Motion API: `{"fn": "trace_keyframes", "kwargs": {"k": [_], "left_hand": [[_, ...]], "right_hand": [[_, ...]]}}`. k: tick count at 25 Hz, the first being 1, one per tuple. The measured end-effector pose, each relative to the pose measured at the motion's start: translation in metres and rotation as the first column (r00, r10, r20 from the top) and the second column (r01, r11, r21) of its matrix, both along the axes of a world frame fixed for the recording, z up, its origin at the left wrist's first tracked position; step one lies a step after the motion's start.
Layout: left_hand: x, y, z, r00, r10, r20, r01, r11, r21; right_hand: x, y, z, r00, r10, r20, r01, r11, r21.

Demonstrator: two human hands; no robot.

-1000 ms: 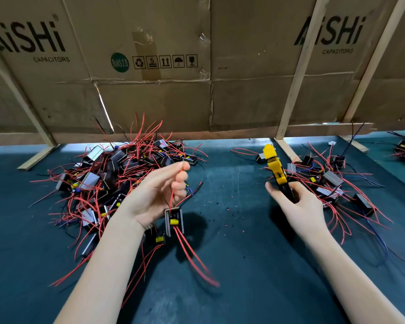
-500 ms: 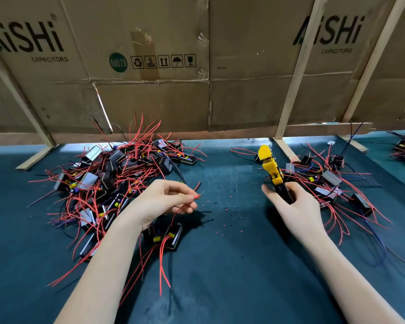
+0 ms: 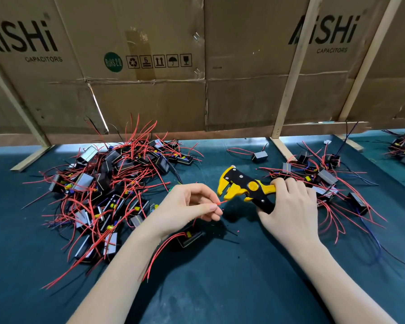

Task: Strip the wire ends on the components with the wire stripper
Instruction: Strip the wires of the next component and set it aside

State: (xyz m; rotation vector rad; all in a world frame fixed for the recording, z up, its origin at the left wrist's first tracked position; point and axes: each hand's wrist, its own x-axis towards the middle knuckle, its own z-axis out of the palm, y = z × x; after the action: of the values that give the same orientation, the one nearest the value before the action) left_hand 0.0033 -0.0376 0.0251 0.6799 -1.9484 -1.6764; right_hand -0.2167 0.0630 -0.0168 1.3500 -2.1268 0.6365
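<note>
Wire tip first: the left hand [image 3: 187,204] pinches a thin red wire end [image 3: 222,202], pointing it rightward at the yellow-and-black wire stripper [image 3: 243,187], whose gaping mouth sits just beside it, handles gripped by the right hand [image 3: 290,206]. Its small black boxy component [image 3: 189,238] rests on the dark green desk [image 3: 220,288].

one component heap [image 3: 108,183] lies left, another [image 3: 323,181] right, cardboard wall [image 3: 243,90] behind both.
</note>
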Motion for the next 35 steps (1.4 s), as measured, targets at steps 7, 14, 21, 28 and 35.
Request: {"fn": "trace_keyframes", "kwargs": {"k": [7,14,21,28,35], "left_hand": [[-0.007,0.005,-0.001,0.994,0.100,0.037,-0.103,0.993,0.061],[-0.011,0.011,0.000,0.992,0.120,0.038,-0.122,0.991,0.054],[-0.014,0.016,0.001,0.992,0.122,0.035,-0.124,0.991,0.052],[-0.013,0.016,0.003,0.991,0.127,0.048,-0.130,0.987,0.090],[-0.013,0.016,0.003,0.991,0.123,0.050,-0.127,0.986,0.108]], "right_hand": [[0.002,-0.001,-0.001,0.999,-0.019,-0.030,0.018,0.999,-0.036],[0.004,-0.001,0.000,0.999,-0.033,-0.009,0.032,0.999,-0.037],[0.006,-0.001,0.005,0.999,-0.021,-0.030,0.019,0.997,-0.081],[0.004,-0.002,0.002,0.998,-0.028,-0.059,0.022,0.995,-0.097],[0.004,-0.002,0.002,0.997,-0.020,-0.076,0.012,0.995,-0.099]]}}
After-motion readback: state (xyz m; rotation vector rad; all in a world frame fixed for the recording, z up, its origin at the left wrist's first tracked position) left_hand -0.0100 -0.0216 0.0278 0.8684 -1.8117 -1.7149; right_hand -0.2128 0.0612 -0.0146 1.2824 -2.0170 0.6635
